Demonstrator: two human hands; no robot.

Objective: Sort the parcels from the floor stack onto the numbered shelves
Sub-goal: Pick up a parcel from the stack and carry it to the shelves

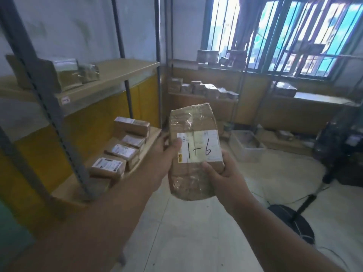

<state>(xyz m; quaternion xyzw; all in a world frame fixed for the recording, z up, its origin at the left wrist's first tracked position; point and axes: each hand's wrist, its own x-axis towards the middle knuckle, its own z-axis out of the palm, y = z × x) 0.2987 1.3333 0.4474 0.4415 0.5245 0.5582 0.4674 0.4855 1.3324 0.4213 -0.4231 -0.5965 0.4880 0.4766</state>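
while gripped by left hand and right hand, taped parcel, label "1-6"

Barred window; perhaps a fan base.

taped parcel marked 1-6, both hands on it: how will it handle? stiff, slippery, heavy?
The parcel looks fairly stiff: it keeps its boxy shape, though the corners are dented, so the card probably gives a little. Glossy tape wraps most of it, so likely slick. The left hand and right hand hold it upright by thumbs and fingers, suggesting it is light.
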